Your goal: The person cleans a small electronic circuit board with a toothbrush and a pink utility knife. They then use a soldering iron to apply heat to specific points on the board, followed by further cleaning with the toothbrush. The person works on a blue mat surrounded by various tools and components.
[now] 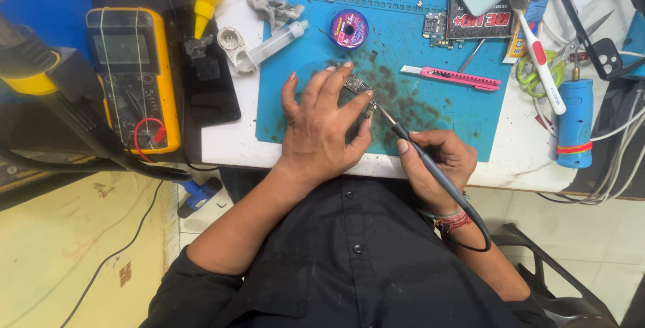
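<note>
Left hand flat-ish on the blue work mat, fingers spread, fingertips pinning a small circuit board against the mat; board sits at mat centre, mostly covered by the fingers, only its top edge showing at the hand's 1 o'clock. Right hand closed around a black soldering iron in a pen grip, tip pointing toward 10 o'clock and touching or just at the board's lower right edge, can't tell which. Iron's cable loops back past the wrist at 5 o'clock. Dark smudges on the mat around the board. From the board: solder wire spool at 12 o'clock, near; pink utility knife at 3 o'clock; clear syringe at 10 o'clock; yellow multimeter at 9 o'clock, well apart, off the mat. White and red toothbrush and blue cylinder tool sit past the mat's right edge.
</note>
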